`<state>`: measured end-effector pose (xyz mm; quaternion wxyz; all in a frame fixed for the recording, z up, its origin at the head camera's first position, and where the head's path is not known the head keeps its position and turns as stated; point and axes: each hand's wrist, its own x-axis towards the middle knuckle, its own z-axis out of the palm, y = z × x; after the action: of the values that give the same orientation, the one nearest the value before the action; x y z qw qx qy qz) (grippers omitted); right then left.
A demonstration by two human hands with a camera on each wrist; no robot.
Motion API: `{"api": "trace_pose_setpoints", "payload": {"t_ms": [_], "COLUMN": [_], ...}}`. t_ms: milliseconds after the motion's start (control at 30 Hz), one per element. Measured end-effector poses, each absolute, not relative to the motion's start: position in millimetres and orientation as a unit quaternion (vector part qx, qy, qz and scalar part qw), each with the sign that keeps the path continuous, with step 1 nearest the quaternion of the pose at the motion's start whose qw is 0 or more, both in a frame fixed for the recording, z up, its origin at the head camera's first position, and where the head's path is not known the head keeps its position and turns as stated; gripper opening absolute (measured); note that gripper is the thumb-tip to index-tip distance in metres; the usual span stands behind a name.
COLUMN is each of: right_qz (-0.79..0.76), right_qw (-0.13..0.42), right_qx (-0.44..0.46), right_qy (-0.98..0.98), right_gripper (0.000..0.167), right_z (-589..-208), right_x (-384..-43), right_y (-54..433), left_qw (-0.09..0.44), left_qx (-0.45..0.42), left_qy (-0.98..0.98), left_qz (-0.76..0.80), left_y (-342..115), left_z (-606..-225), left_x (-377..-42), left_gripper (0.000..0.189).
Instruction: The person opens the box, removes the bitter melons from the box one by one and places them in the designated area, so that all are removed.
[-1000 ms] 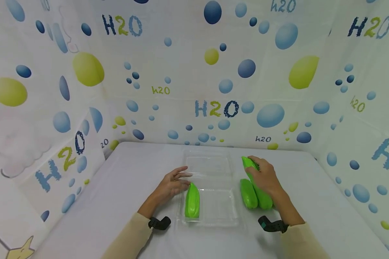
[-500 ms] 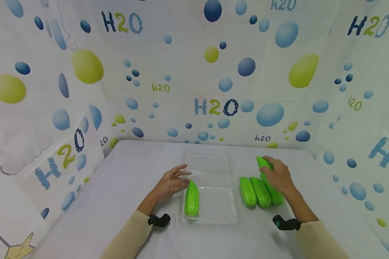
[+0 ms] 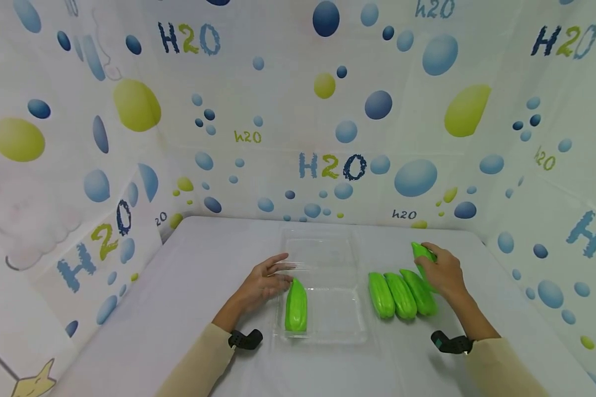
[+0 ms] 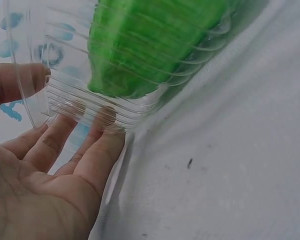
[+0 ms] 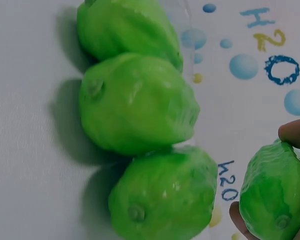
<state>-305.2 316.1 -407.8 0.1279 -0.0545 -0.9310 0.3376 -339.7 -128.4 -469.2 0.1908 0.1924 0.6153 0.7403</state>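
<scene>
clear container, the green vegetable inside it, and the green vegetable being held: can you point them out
Clear container (image 3: 334, 315): head view, bare floor of its near half.
Green vegetable inside it (image 3: 296, 309): head view, middle of its upper side.
Held green vegetable (image 5: 272, 190): right wrist view, its rounded side.

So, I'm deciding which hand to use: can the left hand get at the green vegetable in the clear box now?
Probably yes: the left hand is at the edge of the clear box, close to the green vegetable, and the lid lies open, so nothing seems to cover the vegetable.
</scene>
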Motion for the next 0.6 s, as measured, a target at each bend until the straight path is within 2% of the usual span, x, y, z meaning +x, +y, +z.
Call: {"api": "trace_pose_setpoints", "payload": {"t_ms": [233, 600], "right_qz": [0.329, 0.329], "right_qw": [0.115, 0.058], "right_qx": [-0.072, -0.087], "right_qy": [-0.934, -0.938], "right_gripper": [0.057, 0.063], "right_z": [-415, -425], "right_x": [-307, -307], "right_y": [329, 337], "left_qw": [0.187, 0.189], "left_qx": [0.202, 0.203], "left_qy": [0.612, 0.615], "left_qz": [0.741, 0.738], "left_y": [-129, -128], "left_z": [-470, -470], "left_x": [-339, -339], "left_gripper": [0.073, 0.074]}}
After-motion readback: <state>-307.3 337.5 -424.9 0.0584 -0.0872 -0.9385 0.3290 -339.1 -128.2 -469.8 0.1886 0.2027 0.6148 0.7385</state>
